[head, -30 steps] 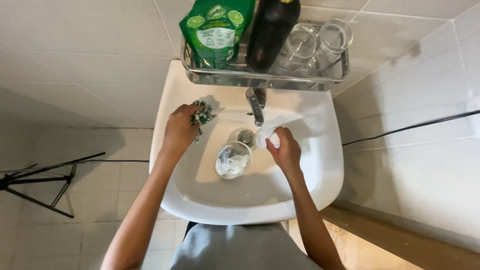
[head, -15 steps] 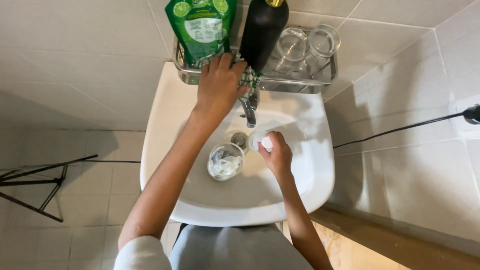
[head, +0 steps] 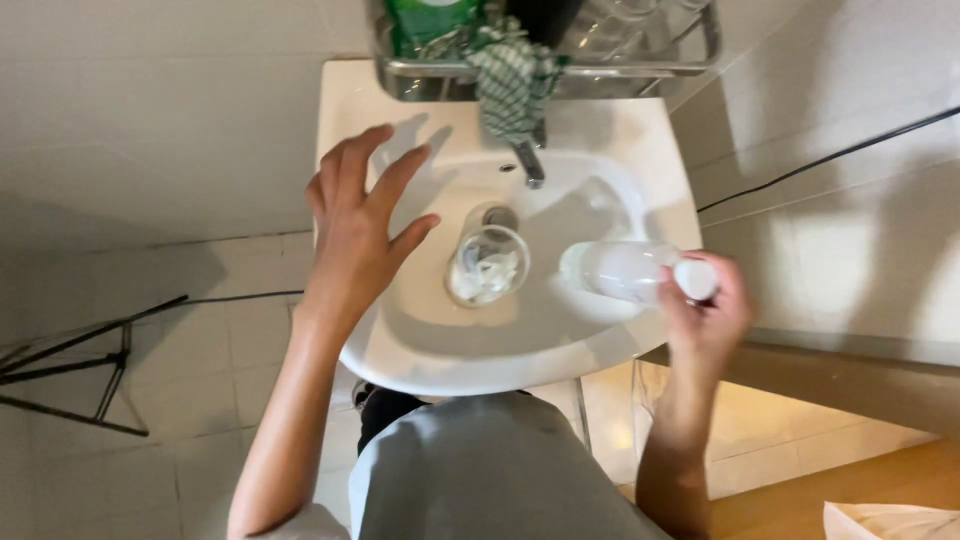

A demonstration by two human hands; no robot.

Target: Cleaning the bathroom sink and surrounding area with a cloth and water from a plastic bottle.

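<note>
I look down at a white wash basin (head: 400, 350). My left hand (head: 360, 225) hovers over the basin's left side with fingers spread, holding nothing. My right hand (head: 705, 310) grips a clear bottle with a white cap (head: 625, 270), held sideways over the basin's right rim. A clear drinking glass (head: 487, 265) with foam in it stands in the bowl by the drain, between my hands. A green checked cloth (head: 512, 85) hangs from the metal rack (head: 620, 68) above the tap (head: 528, 163).
The metal rack at the wall holds a green pouch (head: 430, 20), a dark bottle and clear jars. A black cable (head: 830, 155) runs along the tiled wall on the right. A black tripod (head: 70, 375) lies on the tiled floor at the left.
My left hand left the rack, where the cloth now hangs, and came back over the basin, open. My right hand lifted the bottle to the right, out of the bowl.
</note>
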